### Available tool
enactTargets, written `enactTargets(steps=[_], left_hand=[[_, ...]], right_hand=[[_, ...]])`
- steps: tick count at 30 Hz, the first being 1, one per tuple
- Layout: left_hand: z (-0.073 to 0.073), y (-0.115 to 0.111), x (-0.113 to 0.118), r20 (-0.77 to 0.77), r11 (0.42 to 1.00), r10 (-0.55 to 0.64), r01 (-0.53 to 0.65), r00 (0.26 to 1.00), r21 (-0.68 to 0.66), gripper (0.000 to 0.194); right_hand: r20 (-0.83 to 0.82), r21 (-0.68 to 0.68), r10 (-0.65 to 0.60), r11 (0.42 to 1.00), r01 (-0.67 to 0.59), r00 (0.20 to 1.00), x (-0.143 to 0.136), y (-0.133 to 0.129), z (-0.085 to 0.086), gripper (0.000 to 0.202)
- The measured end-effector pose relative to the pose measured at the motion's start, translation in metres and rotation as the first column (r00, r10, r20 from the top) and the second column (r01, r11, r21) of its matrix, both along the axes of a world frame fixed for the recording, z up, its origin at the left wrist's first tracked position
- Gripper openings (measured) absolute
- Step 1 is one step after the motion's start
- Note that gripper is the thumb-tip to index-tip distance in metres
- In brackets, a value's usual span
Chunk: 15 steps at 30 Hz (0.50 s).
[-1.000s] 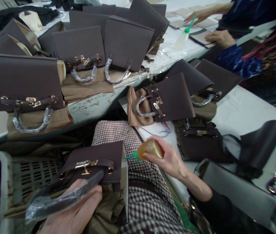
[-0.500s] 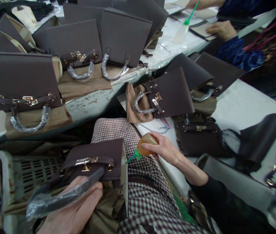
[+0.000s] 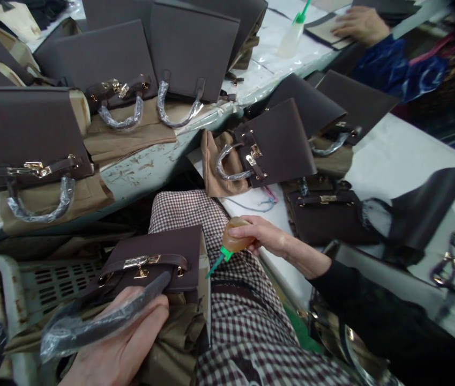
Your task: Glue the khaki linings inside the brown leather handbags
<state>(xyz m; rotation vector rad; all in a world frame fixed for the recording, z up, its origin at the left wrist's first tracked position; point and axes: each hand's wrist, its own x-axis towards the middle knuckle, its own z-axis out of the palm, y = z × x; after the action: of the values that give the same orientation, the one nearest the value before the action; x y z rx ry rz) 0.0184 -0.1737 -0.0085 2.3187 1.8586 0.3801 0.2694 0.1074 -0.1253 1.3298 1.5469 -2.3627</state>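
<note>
Amber squeeze bottle (image 3: pixel 234 242), one, clamped in the right hand (image 3: pixel 263 236): thumb laid along the near side, forearm coming in from the right, green nozzle (image 3: pixel 219 260) slanting down and left. Its tip is at the right side edge of the dark brown bag (image 3: pixel 183 242); contact cannot be told.

Left hand (image 3: pixel 125 338), one, apart from the right: back upward, reaching in from the near left beneath one plastic-wrapped handle (image 3: pixel 106 320) of that bag. Its fingertips are hidden, so its grip cannot be told. The bag lies over checked cloth (image 3: pixel 247 321) on the lap, with one gold-coloured clasp showing on its front and olive fabric (image 3: pixel 181 335) bunched below.

Near left: one pale slotted crate (image 3: pixel 12 300).

Far left, along the table edge (image 3: pixel 139 177): three bags with wrapped handles toward the lap, others overlapping behind.

Right of centre: one upright bag (image 3: pixel 277 145) with tan fabric at its left; one flatter bag (image 3: pixel 323 217) nearer.

Far right: one pale bottle (image 3: pixel 291 38), green-tipped; one co-worker's hand (image 3: pixel 362 26) on a flat panel (image 3: pixel 326 31).
</note>
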Motion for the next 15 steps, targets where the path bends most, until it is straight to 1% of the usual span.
enactTargets(steps=[3,7,13,15], left_hand=[[-0.002,-0.001,-0.002,0.007,1.000,-0.011,0.011,1.000,0.007,0.045],[-0.005,-0.004,-0.004,-0.015,1.000,-0.007,0.008,1.000,0.003,0.042],[-0.001,-0.003,-0.004,-0.037,0.999,-0.046,0.045,0.998,-0.028,0.045],[0.001,0.000,-0.002,-0.029,0.999,-0.042,0.041,0.999,-0.025,0.044]], right_hand=[[-0.058,-0.083,0.023,0.996,-0.028,0.998,0.004,-0.004,0.007,0.032],[-0.110,-0.142,0.015,0.989,-0.031,0.994,0.012,-0.016,0.025,0.033],[-0.182,-0.223,-0.094,0.974,0.052,0.979,0.022,-0.047,0.063,0.034],[-0.192,-0.225,-0.113,0.972,0.069,0.975,0.025,-0.052,0.071,0.034]])
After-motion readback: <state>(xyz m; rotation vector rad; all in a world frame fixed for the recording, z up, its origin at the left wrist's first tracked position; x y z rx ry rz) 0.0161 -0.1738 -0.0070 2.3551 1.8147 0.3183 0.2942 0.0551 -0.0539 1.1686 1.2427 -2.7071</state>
